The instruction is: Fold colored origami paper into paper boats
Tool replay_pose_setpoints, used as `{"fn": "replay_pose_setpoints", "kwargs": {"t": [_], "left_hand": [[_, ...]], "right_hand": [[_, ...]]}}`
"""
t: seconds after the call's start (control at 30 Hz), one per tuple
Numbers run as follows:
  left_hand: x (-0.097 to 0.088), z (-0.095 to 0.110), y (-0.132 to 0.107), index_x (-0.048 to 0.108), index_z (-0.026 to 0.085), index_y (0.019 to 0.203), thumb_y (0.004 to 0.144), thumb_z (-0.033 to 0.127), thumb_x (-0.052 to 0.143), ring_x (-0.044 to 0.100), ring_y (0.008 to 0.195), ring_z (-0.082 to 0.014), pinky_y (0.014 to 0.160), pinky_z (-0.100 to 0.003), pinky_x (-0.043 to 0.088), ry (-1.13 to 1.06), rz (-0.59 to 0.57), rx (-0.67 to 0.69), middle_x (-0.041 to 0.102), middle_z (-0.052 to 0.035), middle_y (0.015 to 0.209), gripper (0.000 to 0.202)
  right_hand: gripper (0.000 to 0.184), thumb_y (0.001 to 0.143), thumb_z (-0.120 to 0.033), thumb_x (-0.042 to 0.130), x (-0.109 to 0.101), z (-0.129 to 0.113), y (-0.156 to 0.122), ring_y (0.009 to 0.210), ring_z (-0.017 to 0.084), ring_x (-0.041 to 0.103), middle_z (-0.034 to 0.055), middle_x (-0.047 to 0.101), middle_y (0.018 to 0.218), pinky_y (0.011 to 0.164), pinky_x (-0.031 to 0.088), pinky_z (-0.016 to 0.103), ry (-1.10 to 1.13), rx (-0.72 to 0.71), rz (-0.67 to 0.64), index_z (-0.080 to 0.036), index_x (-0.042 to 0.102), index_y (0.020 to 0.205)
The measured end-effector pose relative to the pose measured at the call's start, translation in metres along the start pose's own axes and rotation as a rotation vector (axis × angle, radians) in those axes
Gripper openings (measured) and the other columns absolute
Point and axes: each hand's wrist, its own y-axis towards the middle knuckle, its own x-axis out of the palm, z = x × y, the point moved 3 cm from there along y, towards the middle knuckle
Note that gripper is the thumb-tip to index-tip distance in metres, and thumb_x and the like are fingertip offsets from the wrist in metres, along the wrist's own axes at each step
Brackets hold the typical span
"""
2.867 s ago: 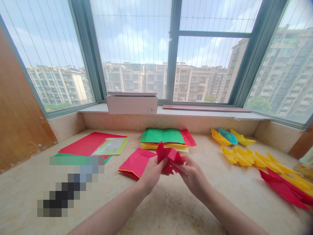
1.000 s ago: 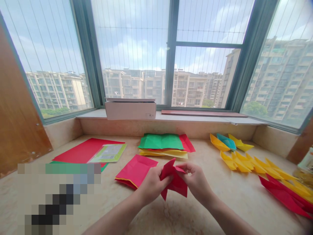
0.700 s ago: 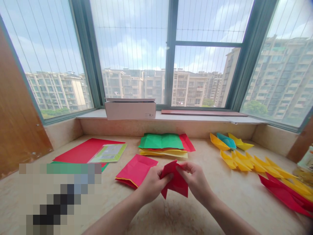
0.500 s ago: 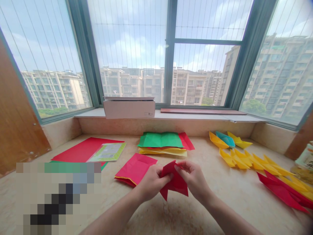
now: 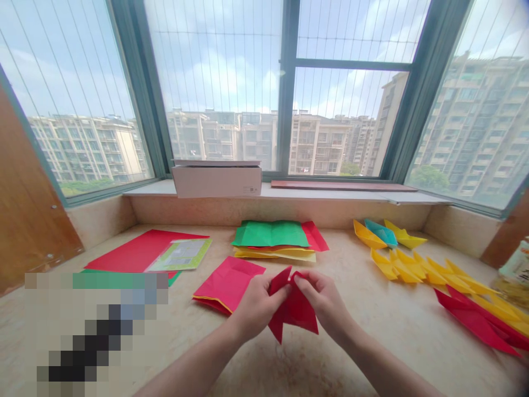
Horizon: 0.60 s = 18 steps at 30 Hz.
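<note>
A partly folded sheet of red paper (image 5: 298, 306) is held up above the counter between my hands, its lower corners pointing down. My left hand (image 5: 258, 303) pinches its left side, thumb on the near face. On the opposite side, my right hand (image 5: 320, 292) grips the paper with thumb and fingers near the top edge. A small notch shows between the two top points. Just beyond my left hand lies a stack of creased red paper (image 5: 227, 281) with a yellow edge under it.
Creased green paper (image 5: 270, 234) tops a pile at the back. Folded yellow boats (image 5: 409, 267) and a red one (image 5: 475, 320) stand on the right, near a jar (image 5: 514, 273). Flat red sheets (image 5: 128, 251) lie left. A white box (image 5: 217, 182) sits on the sill.
The top edge of the red paper has parted into two points with a gap between them. Both hands stay on it, in nearly the same place.
</note>
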Motion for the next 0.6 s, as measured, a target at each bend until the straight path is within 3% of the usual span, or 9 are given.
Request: {"fn": "replay_pose_setpoints", "kwargs": {"t": [0.1,0.2,0.47,0.6], "left_hand": [[-0.0036,-0.0007,0.0016,0.069,0.010,0.084,0.079,0.046,0.072,0.063,0.068,-0.0183,0.063,-0.026,0.049,-0.175,0.026,-0.064,0.070,-0.0069,0.075,0.036],[-0.0069,0.0019,0.0019,0.069,0.010,0.090,0.078,0.045,0.074,0.065,0.069,-0.0188,0.064,-0.027,0.051,-0.251,0.063,-0.076,0.071,-0.0075,0.076,0.037],[-0.0001,0.0065,-0.0022,0.068,0.012,0.075,0.084,0.039,0.068,0.060,0.061,-0.0129,0.054,-0.019,0.043,-0.072,0.026,0.053,0.067,-0.0033,0.067,0.029],[0.0012,0.0073,-0.0054,0.068,0.012,0.078,0.085,0.038,0.066,0.061,0.063,-0.0147,0.055,-0.021,0.045,-0.035,0.029,0.046,0.069,-0.0046,0.070,0.027]], "right_hand": [[0.042,0.095,-0.051,0.052,-0.0032,-0.0007,0.0002,0.065,0.017,0.061,0.0066,0.072,0.078,0.063,0.050,0.029,0.073,0.007,-0.053,-0.016,0.074,0.106],[0.042,0.094,-0.050,0.054,-0.0074,0.0022,0.0019,0.061,0.014,0.056,0.0044,0.069,0.074,0.060,0.047,0.027,0.068,0.009,-0.065,-0.018,0.072,0.115],[0.036,0.088,-0.047,0.065,-0.0015,0.0045,0.0026,0.064,0.013,0.054,0.0037,0.069,0.079,0.058,0.044,0.024,0.012,-0.006,-0.129,-0.020,0.075,0.111],[0.035,0.087,-0.045,0.067,0.0008,0.0044,0.0023,0.066,0.013,0.055,0.0040,0.070,0.082,0.057,0.043,0.024,0.026,-0.007,-0.144,-0.022,0.074,0.113]]}}
